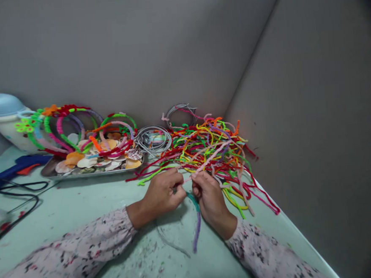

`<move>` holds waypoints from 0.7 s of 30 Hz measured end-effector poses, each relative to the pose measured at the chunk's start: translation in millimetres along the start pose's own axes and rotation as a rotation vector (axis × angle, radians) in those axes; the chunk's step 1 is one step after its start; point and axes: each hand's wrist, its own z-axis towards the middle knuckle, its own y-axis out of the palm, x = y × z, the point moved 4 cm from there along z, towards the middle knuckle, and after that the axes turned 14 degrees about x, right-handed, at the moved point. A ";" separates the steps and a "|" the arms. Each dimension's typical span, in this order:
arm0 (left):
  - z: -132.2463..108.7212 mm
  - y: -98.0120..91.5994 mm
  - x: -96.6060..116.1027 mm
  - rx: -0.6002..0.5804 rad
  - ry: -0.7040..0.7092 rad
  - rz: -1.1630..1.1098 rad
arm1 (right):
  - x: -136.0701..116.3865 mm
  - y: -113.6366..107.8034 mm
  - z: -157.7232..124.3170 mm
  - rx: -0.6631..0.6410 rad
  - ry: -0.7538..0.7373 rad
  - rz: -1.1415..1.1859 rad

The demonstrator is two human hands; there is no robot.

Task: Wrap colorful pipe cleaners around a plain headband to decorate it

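My left hand (164,193) and my right hand (210,196) meet low over the green table (93,230), fingers pinched together. Between them they grip a headband (196,221) partly wrapped in teal and purple pipe cleaner; its thin grey end curves down towards me. A pink pipe cleaner (210,158) runs from my right fingers up into a heap of pipe cleaners (211,150) just behind the hands.
A metal tray (52,169) of seashells and wrapped headbands (77,129) stands at the back left. Bare grey headbands (152,139) lie beside it. A blue glue gun (12,170) with black cables and a white lidded container (2,118) sit far left. Grey walls close the corner.
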 end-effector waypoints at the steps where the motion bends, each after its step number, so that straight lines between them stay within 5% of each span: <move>1: -0.2 -0.4 -0.1 0.005 -0.005 -0.004 | -0.3 -0.2 0.5 -0.001 0.001 0.002; 7: -1.0 1.5 -12.1 -0.019 -0.244 -0.217 | -5.2 -0.1 6.3 -0.166 -0.008 -0.027; 11: -2.7 5.0 -17.7 -0.065 -0.347 -0.323 | -6.4 -2.2 10.9 -0.159 -0.004 0.027; 21: 1.4 0.2 -16.5 -0.010 -0.254 -0.151 | -6.8 -9.6 14.1 0.037 -0.100 -0.279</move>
